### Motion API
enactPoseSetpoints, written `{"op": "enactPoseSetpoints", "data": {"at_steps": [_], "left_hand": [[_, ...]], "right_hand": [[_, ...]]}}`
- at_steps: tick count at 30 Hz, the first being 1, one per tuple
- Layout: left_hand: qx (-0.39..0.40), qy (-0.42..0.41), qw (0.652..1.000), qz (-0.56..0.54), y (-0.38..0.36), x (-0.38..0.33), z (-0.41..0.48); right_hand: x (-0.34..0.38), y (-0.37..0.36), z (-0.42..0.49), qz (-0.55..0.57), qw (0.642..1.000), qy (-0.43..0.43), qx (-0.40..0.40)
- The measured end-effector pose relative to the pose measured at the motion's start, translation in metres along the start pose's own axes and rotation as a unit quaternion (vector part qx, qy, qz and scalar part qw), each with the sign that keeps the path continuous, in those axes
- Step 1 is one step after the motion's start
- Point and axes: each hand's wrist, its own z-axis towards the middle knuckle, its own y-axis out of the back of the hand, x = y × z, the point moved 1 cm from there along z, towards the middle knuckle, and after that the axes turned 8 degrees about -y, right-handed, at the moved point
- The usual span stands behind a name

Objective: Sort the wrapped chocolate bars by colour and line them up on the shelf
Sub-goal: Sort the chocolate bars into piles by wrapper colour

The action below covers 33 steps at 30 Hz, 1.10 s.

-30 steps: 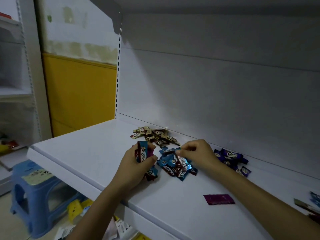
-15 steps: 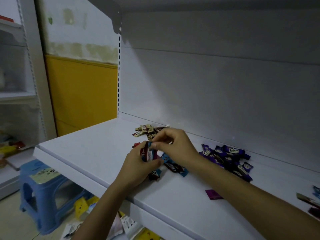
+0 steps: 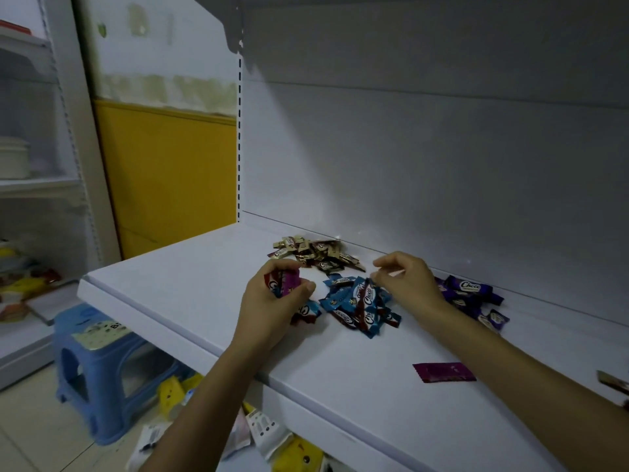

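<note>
My left hand (image 3: 272, 301) grips a small bunch of bars (image 3: 283, 282) with red, magenta and blue wrappers, resting on the white shelf (image 3: 190, 284). Just to its right lies a mixed pile of blue and dark red bars (image 3: 357, 301). My right hand (image 3: 408, 284) hovers at that pile's far edge, thumb and forefinger slightly apart, the thumb tip touching the end of a blue bar. A gold pile (image 3: 316, 252) sits by the back wall and a purple pile (image 3: 471, 296) lies behind my right wrist. One magenta bar (image 3: 444, 372) lies alone near the front.
A blue plastic stool (image 3: 98, 362) stands on the floor at the lower left, with packets (image 3: 269, 434) scattered beneath the shelf. More wrappers (image 3: 614, 383) show at the right edge. Another shelving unit (image 3: 37, 185) stands at far left.
My right hand took a bar from the mixed pile, passed it to the bunch in my left hand, then moved back right to the pile. The left hand stayed put.
</note>
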Motion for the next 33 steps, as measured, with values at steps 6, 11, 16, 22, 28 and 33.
{"op": "enactPoseSetpoints", "data": {"at_steps": [6, 11, 16, 22, 28, 33], "left_hand": [[-0.026, 0.011, 0.998, -0.049, 0.002, -0.002, 0.0], [-0.015, 0.019, 0.994, -0.11, 0.004, -0.006, -0.002], [0.044, 0.018, 0.991, -0.122, 0.005, -0.004, 0.0], [0.068, 0.023, 0.988, -0.133, 0.006, -0.002, 0.001], [0.075, 0.021, 0.989, -0.124, 0.004, -0.002, 0.0], [0.084, 0.034, 0.987, -0.135, 0.004, 0.0, 0.001]], "right_hand": [[0.039, -0.033, -0.049, -0.003, 0.979, 0.143, 0.145], [0.048, -0.048, -0.052, 0.047, 0.973, 0.156, 0.162], [0.043, -0.045, -0.042, 0.077, 0.982, 0.094, 0.147], [0.04, -0.033, -0.035, 0.122, 0.975, 0.067, 0.174], [0.038, -0.017, -0.025, 0.106, 0.973, 0.055, 0.197], [0.022, 0.003, -0.006, 0.145, 0.988, -0.002, 0.055]]}}
